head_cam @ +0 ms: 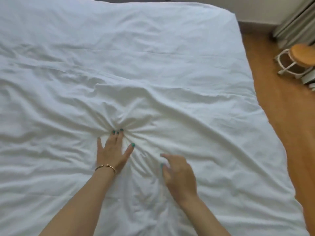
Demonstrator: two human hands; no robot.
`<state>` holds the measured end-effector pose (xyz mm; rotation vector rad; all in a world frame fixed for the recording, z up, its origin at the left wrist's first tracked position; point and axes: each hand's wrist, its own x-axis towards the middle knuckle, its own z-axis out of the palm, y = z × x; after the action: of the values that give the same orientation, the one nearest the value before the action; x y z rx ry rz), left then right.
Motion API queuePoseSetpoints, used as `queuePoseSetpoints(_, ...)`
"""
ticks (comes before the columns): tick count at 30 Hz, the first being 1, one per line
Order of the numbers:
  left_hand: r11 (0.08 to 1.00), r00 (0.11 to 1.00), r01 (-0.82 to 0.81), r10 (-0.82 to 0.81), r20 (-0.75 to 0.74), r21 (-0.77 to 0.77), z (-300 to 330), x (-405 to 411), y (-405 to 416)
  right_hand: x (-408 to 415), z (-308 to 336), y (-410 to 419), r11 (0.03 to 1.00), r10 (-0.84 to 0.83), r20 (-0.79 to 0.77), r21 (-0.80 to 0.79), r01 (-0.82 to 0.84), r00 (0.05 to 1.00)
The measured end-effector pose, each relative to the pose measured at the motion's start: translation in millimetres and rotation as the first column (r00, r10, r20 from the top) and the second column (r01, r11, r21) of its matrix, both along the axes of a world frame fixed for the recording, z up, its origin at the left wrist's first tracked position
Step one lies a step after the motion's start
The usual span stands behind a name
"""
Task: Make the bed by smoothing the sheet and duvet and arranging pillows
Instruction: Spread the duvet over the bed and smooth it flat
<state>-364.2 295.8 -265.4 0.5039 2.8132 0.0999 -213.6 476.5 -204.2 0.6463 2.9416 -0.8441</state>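
Left hand (113, 153) flat on duvet (170, 74) (creased); right hand (179, 176) hovers.

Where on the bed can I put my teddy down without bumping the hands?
The far stretch of the duvet near the wall lies free, as does its right side by the floor. The near middle is crowded: left hand presses there, right hand hovers beside it.

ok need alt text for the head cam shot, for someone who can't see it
Seen from above, a person's left hand presses into a white duvet, bunching creases around its fingertips, while the right hand hovers blurred beside it, fingers loosely curled. A gold bracelet circles the left wrist; a round wooden stool stands on the wood floor at right.
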Motion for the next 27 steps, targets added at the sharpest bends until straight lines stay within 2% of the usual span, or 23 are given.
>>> queuePoseSetpoints(1,0.992,0.995,-0.104,0.104,0.000,0.071,11.3,0.7,17.6,-13.9,4.8,22.6,0.990,-0.041,-0.060,0.130,0.048,0.997)
queuePoseSetpoints(2,0.979,0.987,-0.156,0.159,-0.013,0.129,21.9,0.1,33.9,-24.7,6.2,37.5,0.987,-0.054,0.057,0.155,0.045,0.997)
queuePoseSetpoints(3,0.976,0.987,-0.151,0.159,-0.039,0.155,29.1,-2.1,47.4,-32.8,1.7,43.3,0.993,-0.050,0.253,0.114,0.022,0.966)
queuePoseSetpoints(4,0.981,0.992,-0.103,0.114,-0.062,0.163,33.4,-6.3,57.5,-40.0,-6.2,43.6,0.996,-0.018,0.431,0.090,-0.023,0.902)
queuePoseSetpoints(5,0.989,0.998,-0.029,0.037,-0.051,0.144,37.9,-11.2,64.4,-43.6,-15.6,40.4,0.993,0.011,0.535,0.097,-0.075,0.845)
queuePoseSetpoints(7,0.997,0.987,0.056,-0.064,0.149,0.060,37.0,-18.6,63.4,-46.5,-29.7,32.0,0.987,0.018,0.620,0.114,-0.112,0.784)
queuePoseSetpoints(9,0.996,0.944,0.071,-0.052,0.326,-0.045,29.4,-23.2,53.1,-49.2,-35.9,27.3,0.987,-0.017,0.647,0.132,-0.090,0.762)
queuePoseSetpoints(12,0.992,0.928,0.093,-0.056,0.368,-0.084,21.7,-20.8,48.2,-48.5,-32.7,18.9,0.984,-0.072,0.714,0.166,-0.068,0.696)
queuePoseSetpoints(19,0.986,0.932,0.096,-0.040,0.359,-0.138,10.2,-31.4,59.0,-57.5,-44.4,19.7,0.979,-0.080,0.724,0.186,-0.083,0.685)
queuePoseSetpoints(21,0.987,0.928,0.081,-0.023,0.371,-0.141,13.5,-30.5,60.6,-58.6,-39.4,23.7,0.985,-0.018,0.731,0.130,-0.114,0.682)
queuePoseSetpoints(24,0.978,0.898,0.094,-0.001,0.440,-0.188,31.3,-38.0,67.1,-73.3,-8.0,55.2,0.987,0.150,0.736,-0.067,-0.149,0.660)
queuePoseSetpoints(25,0.981,0.874,0.070,0.026,0.485,-0.179,41.7,-51.0,72.2,-82.1,7.7,75.9,0.985,0.172,0.662,-0.138,-0.106,0.729)
queuePoseSetpoints(26,0.993,0.860,0.003,0.057,0.508,-0.116,56.1,-66.5,79.2,-93.3,25.1,99.3,0.975,0.128,0.521,-0.222,-0.011,0.844)
queuePoseSetpoints(27,0.993,0.872,-0.120,0.103,0.479,0.007,72.3,-84.2,88.6,-106.0,37.0,127.2,0.951,0.017,0.354,-0.294,0.094,0.935)
